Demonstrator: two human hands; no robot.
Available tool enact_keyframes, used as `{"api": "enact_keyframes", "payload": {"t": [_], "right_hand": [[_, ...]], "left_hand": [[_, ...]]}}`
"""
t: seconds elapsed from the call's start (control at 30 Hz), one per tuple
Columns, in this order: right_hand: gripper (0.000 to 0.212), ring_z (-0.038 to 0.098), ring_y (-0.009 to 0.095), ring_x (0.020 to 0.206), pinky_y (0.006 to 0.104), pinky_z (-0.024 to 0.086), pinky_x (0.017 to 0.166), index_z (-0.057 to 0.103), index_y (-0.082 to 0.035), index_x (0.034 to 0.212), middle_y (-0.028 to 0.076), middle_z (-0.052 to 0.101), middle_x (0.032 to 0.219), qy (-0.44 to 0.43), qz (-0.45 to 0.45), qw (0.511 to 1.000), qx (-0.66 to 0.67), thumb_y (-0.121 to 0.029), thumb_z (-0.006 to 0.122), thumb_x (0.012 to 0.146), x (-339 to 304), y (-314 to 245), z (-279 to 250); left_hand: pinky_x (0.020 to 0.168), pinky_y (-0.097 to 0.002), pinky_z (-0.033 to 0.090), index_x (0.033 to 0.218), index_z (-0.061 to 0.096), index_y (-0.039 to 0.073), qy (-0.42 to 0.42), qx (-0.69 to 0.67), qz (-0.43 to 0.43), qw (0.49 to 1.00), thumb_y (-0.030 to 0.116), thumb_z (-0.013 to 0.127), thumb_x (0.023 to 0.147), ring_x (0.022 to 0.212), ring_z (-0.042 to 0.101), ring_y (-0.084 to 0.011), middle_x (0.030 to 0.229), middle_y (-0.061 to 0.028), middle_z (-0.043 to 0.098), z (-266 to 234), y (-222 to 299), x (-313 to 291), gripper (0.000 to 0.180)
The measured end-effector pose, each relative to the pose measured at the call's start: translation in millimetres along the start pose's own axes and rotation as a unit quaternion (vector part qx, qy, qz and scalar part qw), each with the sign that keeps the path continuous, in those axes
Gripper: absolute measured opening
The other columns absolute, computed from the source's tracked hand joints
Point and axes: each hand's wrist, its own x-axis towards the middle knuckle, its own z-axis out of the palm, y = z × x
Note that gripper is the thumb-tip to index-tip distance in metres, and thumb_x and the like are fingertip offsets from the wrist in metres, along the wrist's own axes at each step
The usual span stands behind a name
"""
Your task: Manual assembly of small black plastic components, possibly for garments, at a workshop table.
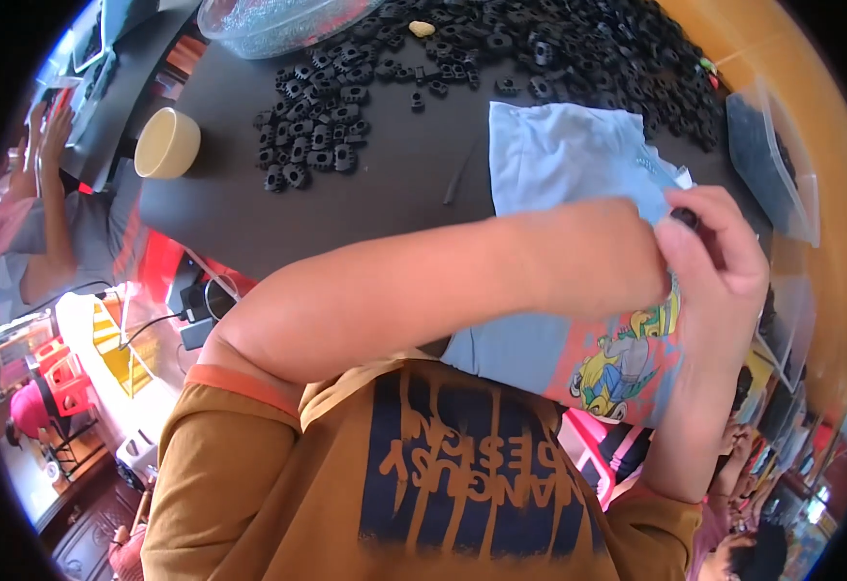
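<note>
My right hand (724, 237) is raised above the right side of the table, pinching a small black plastic piece (685, 219) between thumb and fingers. Across my chest reaches my left arm, its hand (617, 257) right beside the right one. That left hand is smeared by motion and its fingers are turned out of sight, so what it holds does not show. Under both hands a light blue cloth (569, 160) with a printed cartoon figure spreads from the table toward my lap.
A large heap of black plastic pieces (578, 48) covers the far table, with a smaller group (312, 126) nearer. A clear tub (278, 24), a cream cup (167, 143) and a clear bin (772, 165) stand around the dark table (375, 203). Another person's hands (51, 131) show at far left.
</note>
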Motion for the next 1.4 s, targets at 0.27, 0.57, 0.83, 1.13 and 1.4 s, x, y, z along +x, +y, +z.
{"api": "enact_keyframes", "payload": {"t": [0.27,0.57,0.83,1.13,1.4], "right_hand": [[0.021,0.050,0.004,0.074,0.0175,0.040,0.068,0.065,0.000,0.102,-0.002,0.060,0.084,0.145,0.116,0.978,0.090,-0.011,0.064,0.084,4,65,-34],[0.015,0.049,0.002,0.073,0.0155,0.039,0.066,0.062,-0.001,0.093,-0.003,0.057,0.081,0.191,0.103,0.972,0.085,-0.007,0.068,0.081,0,75,-41],[0.019,0.052,0.004,0.076,0.0169,0.040,0.070,0.063,0.000,0.096,-0.002,0.059,0.083,0.198,0.041,0.977,0.070,-0.015,0.066,0.084,4,69,-43],[0.016,0.050,0.004,0.064,0.0177,0.040,0.060,0.061,-0.001,0.087,-0.001,0.057,0.071,0.236,0.042,0.961,0.139,-0.016,0.065,0.084,4,65,-48],[0.015,0.051,0.003,0.066,0.0164,0.041,0.060,0.060,0.000,0.089,0.000,0.058,0.073,0.223,0.074,0.956,0.175,-0.012,0.066,0.084,0,55,-44]], "left_hand": [[0.067,-0.0406,0.048,0.082,0.059,0.005,0.079,0.078,-0.111,0.988,0.017,0.057,0.080,0.077,0.059,-0.0306,0.079,-0.0106,0.059,-14,-16,3,0.013],[0.068,-0.0407,0.047,0.088,0.062,0.007,0.098,0.095,-0.116,0.984,0.016,0.059,0.080,0.077,0.058,-0.0309,0.079,-0.0104,0.059,-17,-17,0,0.013],[0.066,-0.0338,0.049,0.089,0.064,0.001,0.196,0.089,-0.113,0.970,0.010,0.061,0.080,0.075,0.060,-0.0305,0.080,-0.0138,0.061,-27,-26,-1,0.013],[0.063,-0.0320,0.046,0.091,0.064,0.003,0.098,0.051,-0.078,0.991,0.004,0.063,0.079,0.066,0.056,-0.0251,0.077,-0.0102,0.058,-6,-5,15,0.012],[0.064,-0.0304,0.047,0.093,0.064,0.003,0.087,0.064,-0.152,0.983,0.005,0.065,0.078,0.072,0.058,-0.0237,0.082,-0.0081,0.058,-6,-8,15,0.015]]}}
